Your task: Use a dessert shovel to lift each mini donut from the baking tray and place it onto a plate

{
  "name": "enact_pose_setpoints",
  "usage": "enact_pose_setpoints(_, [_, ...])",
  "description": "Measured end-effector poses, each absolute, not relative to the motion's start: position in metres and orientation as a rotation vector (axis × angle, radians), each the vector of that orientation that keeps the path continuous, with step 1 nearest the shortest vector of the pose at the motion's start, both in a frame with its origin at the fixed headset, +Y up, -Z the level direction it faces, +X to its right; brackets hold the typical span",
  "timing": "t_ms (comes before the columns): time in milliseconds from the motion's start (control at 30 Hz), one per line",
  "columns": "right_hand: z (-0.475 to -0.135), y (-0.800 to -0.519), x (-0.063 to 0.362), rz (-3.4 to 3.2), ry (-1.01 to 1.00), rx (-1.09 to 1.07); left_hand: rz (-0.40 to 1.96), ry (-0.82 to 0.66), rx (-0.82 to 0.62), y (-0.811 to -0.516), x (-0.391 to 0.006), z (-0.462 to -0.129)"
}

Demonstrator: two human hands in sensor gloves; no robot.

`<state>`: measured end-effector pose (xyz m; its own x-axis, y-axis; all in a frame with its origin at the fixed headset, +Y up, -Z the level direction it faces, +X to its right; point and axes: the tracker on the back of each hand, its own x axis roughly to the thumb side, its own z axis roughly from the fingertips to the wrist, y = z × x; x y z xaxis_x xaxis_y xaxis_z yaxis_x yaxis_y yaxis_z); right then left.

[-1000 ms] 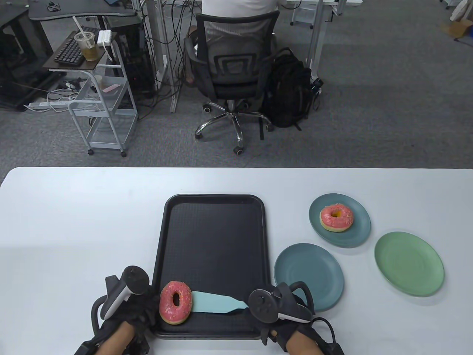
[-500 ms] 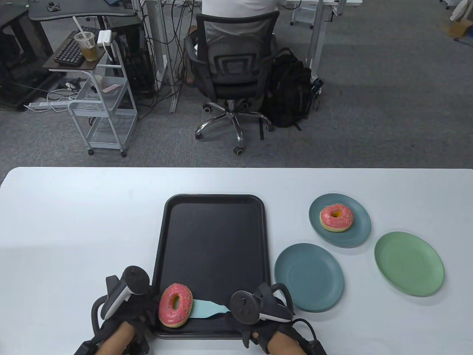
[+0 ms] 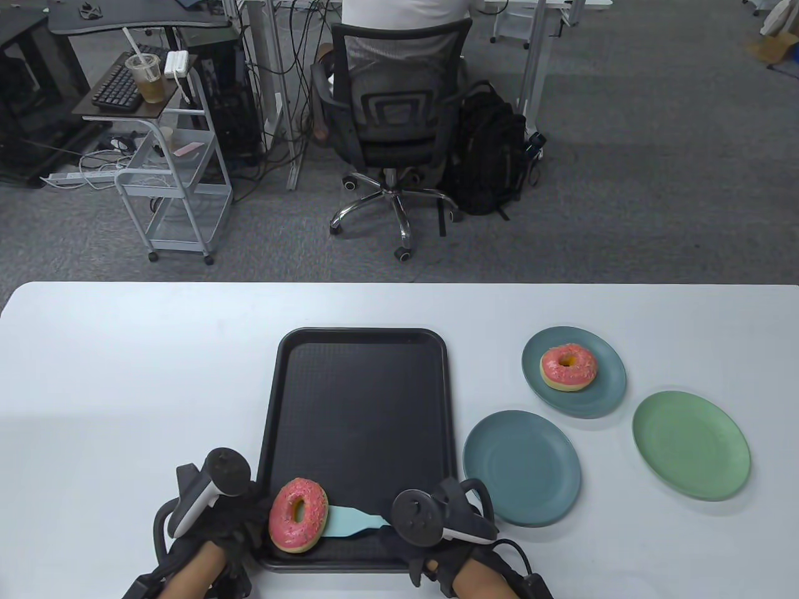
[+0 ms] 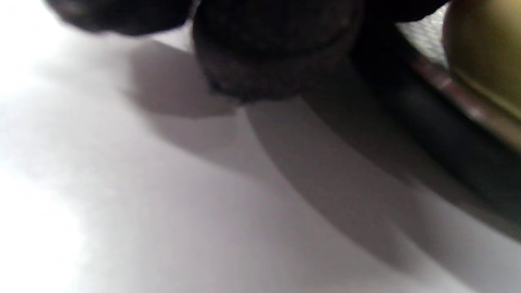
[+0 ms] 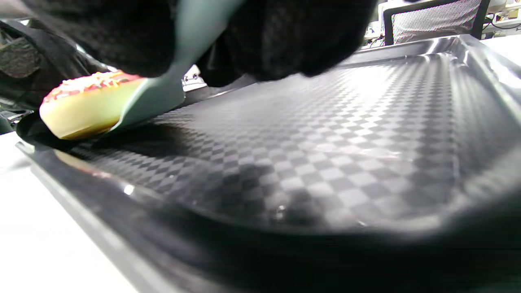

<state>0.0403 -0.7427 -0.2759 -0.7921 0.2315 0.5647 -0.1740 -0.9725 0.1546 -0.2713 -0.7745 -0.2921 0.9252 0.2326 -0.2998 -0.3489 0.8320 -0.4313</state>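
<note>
A pink-iced donut (image 3: 298,515) lies tilted in the near left corner of the black baking tray (image 3: 362,399). The teal dessert shovel (image 3: 352,523) has its blade pushed under the donut's right side; the right wrist view shows the shovel (image 5: 158,95) wedged beneath the donut (image 5: 81,108). My right hand (image 3: 409,538) grips the shovel's handle over the tray's near edge. My left hand (image 3: 245,519) rests at the tray's left rim, right beside the donut, holding nothing. Its fingertips (image 4: 276,53) sit on the table by the tray's rim (image 4: 439,122). A second donut (image 3: 568,367) lies on the far blue plate (image 3: 608,387).
An empty blue plate (image 3: 521,468) lies just right of the tray, close to my right hand. An empty green plate (image 3: 691,444) lies further right. Beyond the white table's (image 3: 125,374) far edge stands an office chair (image 3: 393,118) with a person seated in it.
My right hand has moved left over the second, sliding the shovel blade further under the donut, which has tipped up slightly. The left hand has stayed in place.
</note>
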Motion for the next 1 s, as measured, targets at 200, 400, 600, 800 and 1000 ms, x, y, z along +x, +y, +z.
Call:
enact_pose_setpoints(200, [-0.278,-0.733,0.058,2.775,0.102,0.821,0.315,0.239,-0.503,-0.775,-0.272,-0.292])
enact_pose_setpoints(400, [-0.279,-0.718,0.103,2.779,0.043,0.664,0.319,0.238,-0.505,-0.775,-0.272,-0.292])
enact_pose_setpoints(600, [-0.278,-0.706,0.163,2.805,-0.022,0.465,0.320,0.238,-0.505,-0.775,-0.272,-0.292])
enact_pose_setpoints(800, [-0.271,-0.705,0.221,2.797,-0.061,0.246,0.325,0.239,-0.509,-0.774,-0.273,-0.293])
enact_pose_setpoints(1000, [-0.261,-0.708,0.266,2.783,-0.072,0.057,0.329,0.238,-0.509,-0.774,-0.273,-0.293])
